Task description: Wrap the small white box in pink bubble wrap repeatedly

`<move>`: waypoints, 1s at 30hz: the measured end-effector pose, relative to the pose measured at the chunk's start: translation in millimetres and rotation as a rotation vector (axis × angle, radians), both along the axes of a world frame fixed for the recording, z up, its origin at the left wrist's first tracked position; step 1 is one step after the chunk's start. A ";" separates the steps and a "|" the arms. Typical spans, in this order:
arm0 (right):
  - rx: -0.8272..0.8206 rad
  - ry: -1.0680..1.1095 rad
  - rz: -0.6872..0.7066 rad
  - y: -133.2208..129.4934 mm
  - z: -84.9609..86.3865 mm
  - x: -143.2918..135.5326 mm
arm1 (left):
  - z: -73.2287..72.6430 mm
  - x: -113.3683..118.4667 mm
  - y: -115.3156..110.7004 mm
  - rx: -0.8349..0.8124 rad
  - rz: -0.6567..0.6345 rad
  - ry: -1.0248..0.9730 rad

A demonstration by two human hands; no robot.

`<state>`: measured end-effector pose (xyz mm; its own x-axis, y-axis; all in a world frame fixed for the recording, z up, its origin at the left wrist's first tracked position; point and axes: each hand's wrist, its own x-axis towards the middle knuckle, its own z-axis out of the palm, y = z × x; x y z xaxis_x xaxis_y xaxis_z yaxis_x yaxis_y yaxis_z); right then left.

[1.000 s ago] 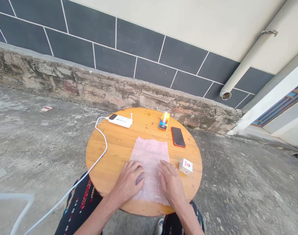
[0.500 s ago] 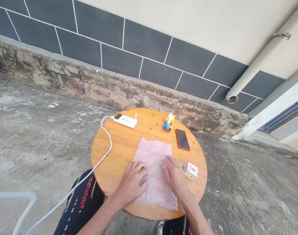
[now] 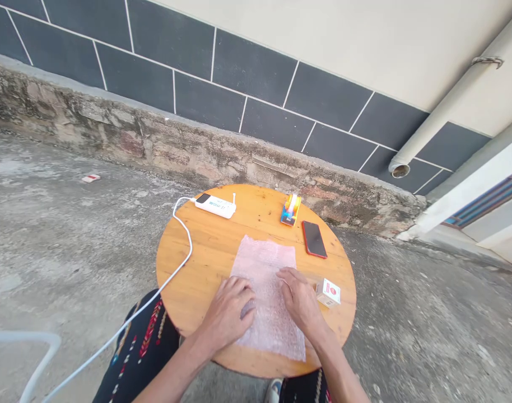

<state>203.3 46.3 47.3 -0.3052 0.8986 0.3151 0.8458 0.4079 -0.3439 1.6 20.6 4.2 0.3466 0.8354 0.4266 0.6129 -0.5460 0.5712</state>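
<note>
A sheet of pinkish bubble wrap [image 3: 264,257] lies flat on the round wooden table [image 3: 205,246]. My left hand [image 3: 228,308] rests over its left edge, fingers slightly bent and thumb apart. Between that thumb and the fingers shows a dark grey patch; whether it is shadow or a small thing I cannot tell. On the right side of the sheet, my right hand [image 3: 300,296] lies with loosely curved fingers, nothing seen in it. Just right of this hand stands a small white box [image 3: 328,293] with a red mark.
A yellow and blue tape dispenser [image 3: 290,210] stands at the back, with a red-edged phone [image 3: 313,239] nearby. A white power strip [image 3: 216,206] sits at the back left; its cable [image 3: 190,246] runs down the left side. Behind is a stone-based wall [image 3: 180,151].
My right hand's fingers have shifted slightly over the bubble wrap, a little to the left. My left hand and the things on the table look unmoved.
</note>
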 end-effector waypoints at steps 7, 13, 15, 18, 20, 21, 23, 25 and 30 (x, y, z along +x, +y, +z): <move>-0.325 0.345 0.095 41.9 -3.5 -28.5 | 0.3 -0.5 -1.1 -0.010 0.003 0.015; -0.253 0.474 -0.177 71.1 1.0 9.9 | 1.4 -0.4 -0.8 -0.035 0.002 0.009; -0.288 0.513 -0.178 59.6 3.0 9.8 | 1.0 -0.4 -0.8 -0.039 -0.001 0.005; -0.431 0.573 -0.091 39.6 0.4 -0.8 | 0.6 -0.7 -0.8 -0.042 -0.007 0.006; -0.494 0.639 -0.069 35.1 -4.8 -5.2 | 1.0 -1.0 -0.8 -0.043 -0.008 0.010; -0.492 0.678 -0.090 36.4 -8.0 -4.9 | 1.4 -1.0 -0.8 -0.043 -0.008 0.012; -0.427 0.756 -0.175 43.3 -15.0 0.0 | 2.2 -0.9 -0.6 -0.043 -0.006 0.014; -0.336 0.820 -0.264 50.5 -21.9 6.4 | 2.3 -0.3 -0.4 -0.038 -0.005 0.014; -0.202 0.888 -0.284 47.3 -35.0 2.9 | -0.6 1.2 -0.3 -0.023 -0.002 0.009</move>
<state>206.3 93.7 12.3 0.2084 0.9653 0.1575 0.3001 0.0902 -0.9496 2.7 20.3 3.7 0.3520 0.8442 0.4043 0.6167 -0.5341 0.5783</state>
